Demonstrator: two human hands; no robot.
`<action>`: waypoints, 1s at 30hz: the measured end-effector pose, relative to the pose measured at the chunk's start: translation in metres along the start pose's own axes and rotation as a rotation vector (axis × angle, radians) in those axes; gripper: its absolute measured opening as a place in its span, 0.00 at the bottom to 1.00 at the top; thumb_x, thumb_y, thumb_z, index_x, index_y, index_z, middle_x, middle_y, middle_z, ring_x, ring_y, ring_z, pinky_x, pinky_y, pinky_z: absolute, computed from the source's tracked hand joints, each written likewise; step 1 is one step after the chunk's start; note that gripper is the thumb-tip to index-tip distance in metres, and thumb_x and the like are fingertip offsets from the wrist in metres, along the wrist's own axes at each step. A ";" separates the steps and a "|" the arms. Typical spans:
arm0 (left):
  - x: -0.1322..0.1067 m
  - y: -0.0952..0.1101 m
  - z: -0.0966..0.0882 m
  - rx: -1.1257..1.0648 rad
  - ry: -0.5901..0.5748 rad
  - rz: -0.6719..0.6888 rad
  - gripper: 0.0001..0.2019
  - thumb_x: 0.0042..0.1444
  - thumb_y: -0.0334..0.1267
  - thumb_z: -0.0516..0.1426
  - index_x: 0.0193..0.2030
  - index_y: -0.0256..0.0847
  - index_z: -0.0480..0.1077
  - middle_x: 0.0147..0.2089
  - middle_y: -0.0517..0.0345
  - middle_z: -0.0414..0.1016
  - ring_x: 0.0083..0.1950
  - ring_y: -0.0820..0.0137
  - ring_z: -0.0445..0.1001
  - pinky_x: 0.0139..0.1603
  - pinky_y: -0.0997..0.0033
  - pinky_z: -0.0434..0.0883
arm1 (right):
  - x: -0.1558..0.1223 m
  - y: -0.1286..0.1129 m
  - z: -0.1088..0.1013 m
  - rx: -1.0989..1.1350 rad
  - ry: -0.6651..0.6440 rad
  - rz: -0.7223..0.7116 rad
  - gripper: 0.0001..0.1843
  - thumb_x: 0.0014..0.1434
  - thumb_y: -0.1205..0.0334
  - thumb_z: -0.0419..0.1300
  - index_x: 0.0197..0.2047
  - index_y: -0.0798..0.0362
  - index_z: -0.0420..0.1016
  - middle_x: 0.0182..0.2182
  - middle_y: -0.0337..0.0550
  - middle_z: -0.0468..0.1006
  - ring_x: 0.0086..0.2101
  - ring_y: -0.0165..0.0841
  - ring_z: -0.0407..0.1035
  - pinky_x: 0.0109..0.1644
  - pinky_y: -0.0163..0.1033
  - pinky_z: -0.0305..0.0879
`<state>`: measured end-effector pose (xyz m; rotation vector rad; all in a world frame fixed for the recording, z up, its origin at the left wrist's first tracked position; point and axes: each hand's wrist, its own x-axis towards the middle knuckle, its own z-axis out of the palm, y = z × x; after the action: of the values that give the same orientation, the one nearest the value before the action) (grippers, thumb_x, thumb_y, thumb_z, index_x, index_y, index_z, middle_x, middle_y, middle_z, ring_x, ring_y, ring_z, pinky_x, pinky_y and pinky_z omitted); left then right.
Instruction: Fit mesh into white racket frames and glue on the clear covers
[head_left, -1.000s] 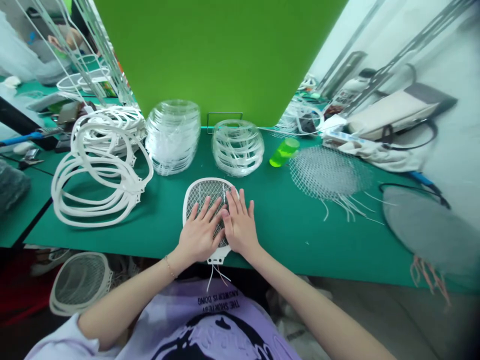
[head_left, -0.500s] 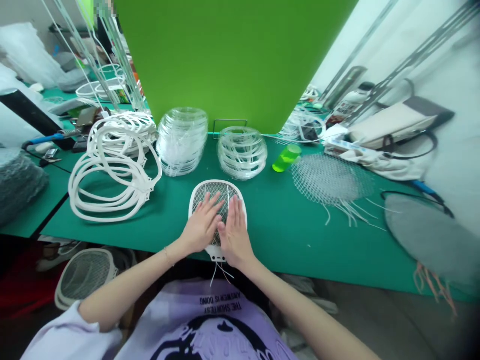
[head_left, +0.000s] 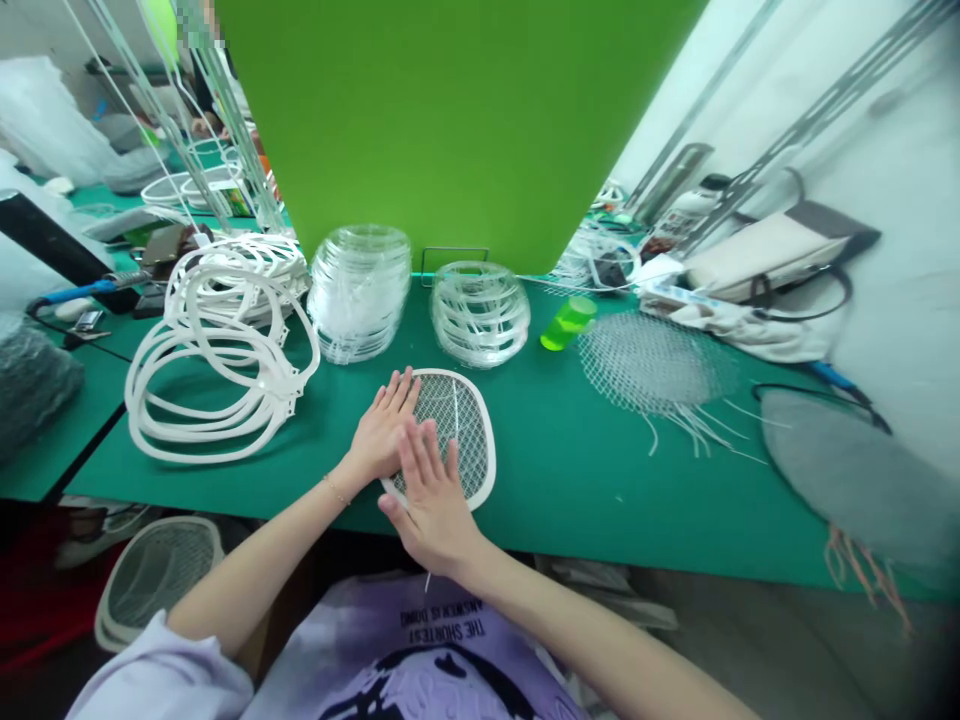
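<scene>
white racket frame with wire mesh (head_left: 459, 425): laid flat on the green mat (head_left: 637, 500) of the tabletop, near the front edge and about midway along it; its lower part is covered by the right hand.
left hand (head_left: 381, 428): held open and flat against the frame's left rim, fingers pointed toward the back edge.
right hand (head_left: 431, 505): spread over the lower part of the mesh, thumb laid out toward the left; the two hands are touching or nearly so.
grip: both hands are open, pressed down on the racket, and not clamped on anything.
back edge, left to right: a heap of white plastic frames (head_left: 217, 350), a tall stack of clear plastic frames (head_left: 358, 295), a lower clear stack (head_left: 480, 315) and a green plastic cup (head_left: 568, 323) lying on its side.
right side of the tabletop: a loose sheet of wire mesh (head_left: 652, 365), with strands trailing toward the front edge.
</scene>
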<state>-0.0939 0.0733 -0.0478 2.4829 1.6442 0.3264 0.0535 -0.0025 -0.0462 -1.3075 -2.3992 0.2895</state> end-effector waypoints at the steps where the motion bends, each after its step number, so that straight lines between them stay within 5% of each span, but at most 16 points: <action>1: 0.000 0.001 -0.001 -0.008 -0.001 -0.003 0.34 0.71 0.52 0.43 0.76 0.33 0.44 0.78 0.43 0.38 0.78 0.56 0.37 0.74 0.49 0.50 | 0.000 0.008 -0.002 -0.011 0.040 0.051 0.45 0.70 0.39 0.40 0.75 0.54 0.20 0.75 0.50 0.35 0.72 0.47 0.25 0.72 0.64 0.37; 7: 0.000 0.005 -0.009 -0.025 -0.025 -0.024 0.38 0.69 0.59 0.42 0.76 0.32 0.45 0.78 0.41 0.41 0.78 0.55 0.38 0.74 0.50 0.49 | 0.012 0.050 -0.015 -0.049 0.039 0.167 0.40 0.72 0.47 0.37 0.73 0.50 0.11 0.75 0.50 0.31 0.72 0.46 0.27 0.70 0.68 0.39; 11: -0.004 0.005 -0.009 -0.039 -0.022 0.008 0.40 0.68 0.62 0.42 0.77 0.36 0.42 0.78 0.43 0.42 0.78 0.55 0.38 0.74 0.48 0.49 | 0.027 0.073 -0.025 -0.037 0.154 0.256 0.39 0.73 0.48 0.35 0.72 0.48 0.10 0.75 0.49 0.26 0.72 0.48 0.25 0.69 0.71 0.36; 17: -0.008 0.008 -0.008 -0.039 0.068 -0.015 0.42 0.68 0.62 0.42 0.77 0.37 0.32 0.79 0.42 0.35 0.78 0.54 0.32 0.74 0.46 0.47 | 0.030 0.096 -0.010 -0.004 0.087 0.277 0.37 0.73 0.47 0.34 0.73 0.45 0.13 0.75 0.48 0.30 0.72 0.47 0.27 0.69 0.73 0.35; 23: -0.006 0.008 -0.011 -0.079 0.014 -0.004 0.49 0.62 0.69 0.45 0.77 0.35 0.34 0.78 0.38 0.38 0.78 0.53 0.38 0.74 0.49 0.49 | 0.037 0.097 -0.019 -0.011 -0.093 0.212 0.45 0.69 0.36 0.38 0.76 0.62 0.40 0.73 0.57 0.44 0.72 0.45 0.40 0.71 0.59 0.47; 30: 0.011 0.000 -0.021 -0.070 0.005 -0.025 0.48 0.59 0.71 0.48 0.74 0.34 0.49 0.72 0.38 0.60 0.73 0.52 0.58 0.74 0.49 0.49 | 0.061 0.105 -0.032 -0.115 0.049 0.102 0.33 0.71 0.45 0.41 0.55 0.63 0.76 0.54 0.62 0.77 0.58 0.47 0.69 0.70 0.58 0.49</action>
<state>-0.0952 0.0837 -0.0261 2.4110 1.6343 0.3804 0.1175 0.1057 -0.0405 -1.4738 -2.3430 0.1478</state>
